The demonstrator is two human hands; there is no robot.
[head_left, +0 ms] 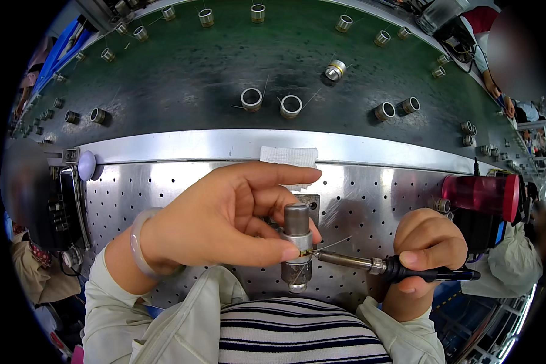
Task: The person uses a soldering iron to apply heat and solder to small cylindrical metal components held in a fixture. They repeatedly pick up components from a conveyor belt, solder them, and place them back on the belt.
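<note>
My left hand [218, 212], with a pale bangle at its wrist, pinches a silver metal ring [305, 241] between thumb and fingers. The ring sits around an upright dark metal post [296, 219], and a yellowish band shows beside my thumb. Thin wire sticks out from the ring toward the right. In my right hand [431, 242] is a soldering iron [358, 262] with a black handle, gripped like a pen. Its tip meets the ring's right side, close to my left thumb. My left fingers partly hide the ring's far side.
Below the work lies a perforated metal plate [151, 200]. A folded white cloth [288, 156] rests at its far edge. Beyond the metal rail, a green belt [182, 79] carries several metal rings [252, 99]. A pink cylinder [482, 195] stands right; another person's hand [508, 108] shows far right.
</note>
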